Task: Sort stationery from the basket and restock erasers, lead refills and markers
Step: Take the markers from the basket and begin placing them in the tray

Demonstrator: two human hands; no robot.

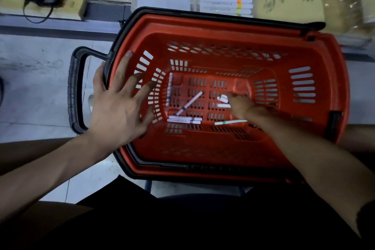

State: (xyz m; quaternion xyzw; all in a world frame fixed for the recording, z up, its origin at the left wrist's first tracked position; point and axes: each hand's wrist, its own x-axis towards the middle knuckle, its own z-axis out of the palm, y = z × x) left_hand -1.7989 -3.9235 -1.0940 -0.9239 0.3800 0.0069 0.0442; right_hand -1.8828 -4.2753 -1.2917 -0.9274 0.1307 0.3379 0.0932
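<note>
Basket [223, 24] — slotted red plastic, left hand [119, 105] splayed on rim, right hand [242, 106] pinching slim white markers [223, 98]

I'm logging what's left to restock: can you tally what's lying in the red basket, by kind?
Green-banded markers: 2
Other white markers: 3
White pieces at the right hand, kind unclear: 2
Total: 7
</note>
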